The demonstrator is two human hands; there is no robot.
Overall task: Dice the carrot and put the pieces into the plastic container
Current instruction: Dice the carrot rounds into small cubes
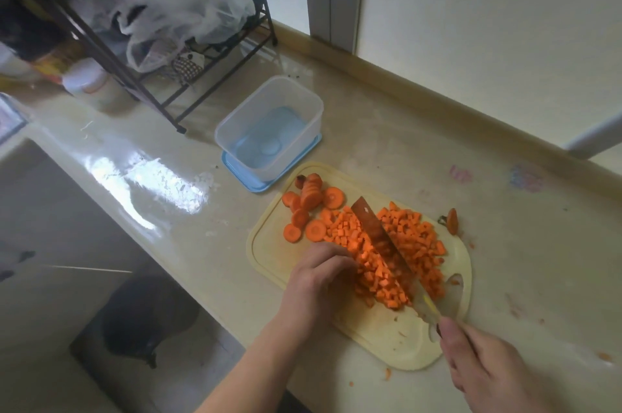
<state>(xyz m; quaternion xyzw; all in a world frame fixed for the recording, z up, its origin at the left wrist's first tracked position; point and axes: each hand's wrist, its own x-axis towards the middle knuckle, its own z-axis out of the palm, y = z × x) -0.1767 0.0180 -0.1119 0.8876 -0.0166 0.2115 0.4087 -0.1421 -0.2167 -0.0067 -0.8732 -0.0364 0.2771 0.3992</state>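
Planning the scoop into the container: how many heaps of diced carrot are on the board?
2. The left heap lies beside the knife, against the left hand's fingers; the right heap across the blade, toward the board's right edge. The blade may hide some dice.

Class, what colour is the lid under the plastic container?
Light blue lid, seen in the head view.

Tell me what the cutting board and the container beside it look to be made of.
Cutting board: likely plastic, pale yellow and matte, with a moulded groove near its rim and a cut-out handle. Plastic container: translucent, frosted plastic; the blue lid under it shows through its walls and floor. Both are judged by look alone.
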